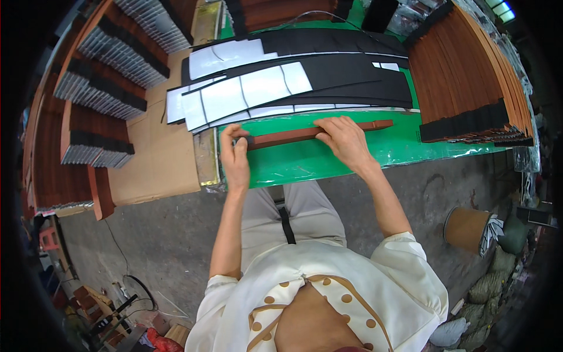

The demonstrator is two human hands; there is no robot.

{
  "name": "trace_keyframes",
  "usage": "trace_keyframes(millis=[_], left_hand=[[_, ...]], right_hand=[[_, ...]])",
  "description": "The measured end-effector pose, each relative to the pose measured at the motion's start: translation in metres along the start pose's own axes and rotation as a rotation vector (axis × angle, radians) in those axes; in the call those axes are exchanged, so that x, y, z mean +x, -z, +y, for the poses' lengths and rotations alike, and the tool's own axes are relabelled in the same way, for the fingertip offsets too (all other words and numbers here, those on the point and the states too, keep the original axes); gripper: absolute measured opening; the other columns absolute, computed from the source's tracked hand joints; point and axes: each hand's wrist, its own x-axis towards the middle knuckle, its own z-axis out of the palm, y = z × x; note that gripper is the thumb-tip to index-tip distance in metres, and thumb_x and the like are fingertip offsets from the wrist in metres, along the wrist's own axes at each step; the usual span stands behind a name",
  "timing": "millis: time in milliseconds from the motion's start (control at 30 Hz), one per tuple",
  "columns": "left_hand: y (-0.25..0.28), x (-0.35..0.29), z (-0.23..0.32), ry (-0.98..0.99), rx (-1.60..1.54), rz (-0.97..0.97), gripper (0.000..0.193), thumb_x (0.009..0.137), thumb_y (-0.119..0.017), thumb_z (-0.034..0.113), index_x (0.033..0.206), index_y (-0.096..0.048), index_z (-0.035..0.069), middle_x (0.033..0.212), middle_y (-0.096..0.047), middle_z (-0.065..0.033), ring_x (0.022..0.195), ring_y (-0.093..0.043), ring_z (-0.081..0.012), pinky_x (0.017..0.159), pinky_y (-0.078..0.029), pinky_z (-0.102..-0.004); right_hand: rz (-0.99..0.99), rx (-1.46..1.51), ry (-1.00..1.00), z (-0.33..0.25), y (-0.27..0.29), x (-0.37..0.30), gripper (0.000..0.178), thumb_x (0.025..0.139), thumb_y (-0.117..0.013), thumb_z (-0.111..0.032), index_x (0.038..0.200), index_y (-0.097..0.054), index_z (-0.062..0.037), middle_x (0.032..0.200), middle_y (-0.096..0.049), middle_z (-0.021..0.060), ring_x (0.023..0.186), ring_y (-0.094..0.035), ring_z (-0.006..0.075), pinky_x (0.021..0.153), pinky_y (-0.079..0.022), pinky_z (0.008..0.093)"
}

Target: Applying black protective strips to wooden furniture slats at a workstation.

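A long reddish-brown wooden strip (287, 138) lies across the green work surface (293, 167) in front of me. My left hand (236, 154) is closed around its left end, where a dark patch shows beside the fingers. Farther right along the strip, my right hand (347, 142) grips it from above with fingers and thumb, and the right end sticks out past the hand. Just beyond the strip, black sheets (352, 79) overlap in a loose pile. Some show a white backing (252, 91) divided by dark cut lines.
Stacks of brown strips with black ends (97, 141) stand on cardboard (155, 152) at the left. A tall stack of brown boards (463, 82) rises at the right. A single brown piece (101, 190) overhangs the left table edge. A round brown bin (467, 227) stands on the floor.
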Motion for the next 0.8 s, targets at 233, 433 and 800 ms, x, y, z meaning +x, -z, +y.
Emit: trace_keyframes(millis=[233,433,800], left_hand=[[-0.025,0.054,0.064,-0.416,0.711,-0.314,0.033,0.083,-0.054,0.011,0.116,-0.05,0.005,0.115,-0.054,-0.0113,0.109,-0.049,-0.0265,0.094,-0.034,-0.0433],[-0.084,0.094,0.031,-0.496,1.201,-0.745,0.038,0.085,-0.056,0.021,0.122,-0.05,0.013,0.128,-0.049,-0.0053,0.117,-0.047,-0.028,0.096,-0.032,-0.0565],[-0.096,0.098,0.01,-0.398,1.337,-0.858,0.04,0.084,-0.056,0.021,0.124,-0.051,0.018,0.134,-0.045,-0.0029,0.12,-0.046,-0.0274,0.088,-0.041,-0.0566]], right_hand=[[-0.137,0.028,0.064,0.059,0.021,0.07,0.029,0.076,-0.063,-0.008,0.105,-0.06,-0.0089,0.096,-0.06,0.0071,0.092,-0.057,0.026,0.075,-0.049,0.0364],[-0.498,-0.089,0.35,0.094,0.001,0.117,0.037,0.074,-0.064,-0.006,0.109,-0.058,-0.0145,0.114,-0.052,0.0041,0.097,-0.055,0.0232,0.076,-0.051,0.0346],[-0.852,-0.144,0.627,0.106,-0.01,0.158,0.033,0.064,-0.072,-0.011,0.091,-0.054,-0.0087,0.094,-0.05,0.0048,0.088,-0.054,0.0238,0.069,-0.051,0.0358]])
